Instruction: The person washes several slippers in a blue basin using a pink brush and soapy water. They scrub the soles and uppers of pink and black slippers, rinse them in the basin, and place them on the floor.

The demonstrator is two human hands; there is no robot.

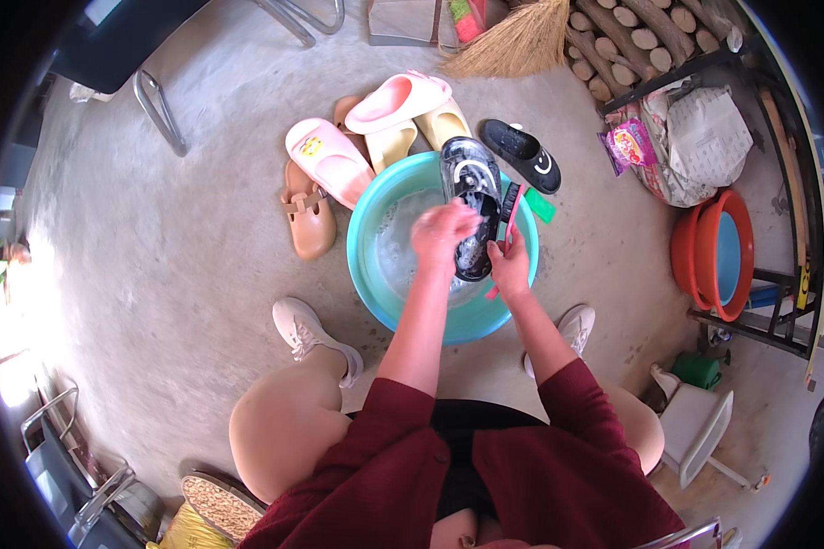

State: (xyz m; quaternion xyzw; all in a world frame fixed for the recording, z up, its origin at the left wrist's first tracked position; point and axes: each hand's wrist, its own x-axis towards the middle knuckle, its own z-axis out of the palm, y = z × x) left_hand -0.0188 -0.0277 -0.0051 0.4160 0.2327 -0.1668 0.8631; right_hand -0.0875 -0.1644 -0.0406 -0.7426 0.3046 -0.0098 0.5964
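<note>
A turquoise plastic basin (361, 274) with sudsy water stands between my feet. A wet black slipper with a white smile pattern (461, 154) lies across its far right part, foam on its surface. My left hand (443, 230), blurred, is over the slipper's opening; whether its fingers grip anything is unclear. My right hand (510, 264) is at the slipper's right edge and holds a pink-handled scrubbing brush (513, 206) with dark bristles. The matching black slipper (522, 154) lies on the floor beyond the basin. A green block (540, 205), perhaps soap, is by the basin's right rim.
Pink slippers (326, 154), yellow slippers (393, 143) and a brown clog (310, 223) lie around the basin's far left. A straw broom (511, 44) and stacked logs (649, 41) are beyond. Red basins (741, 257) lean against a rack at right.
</note>
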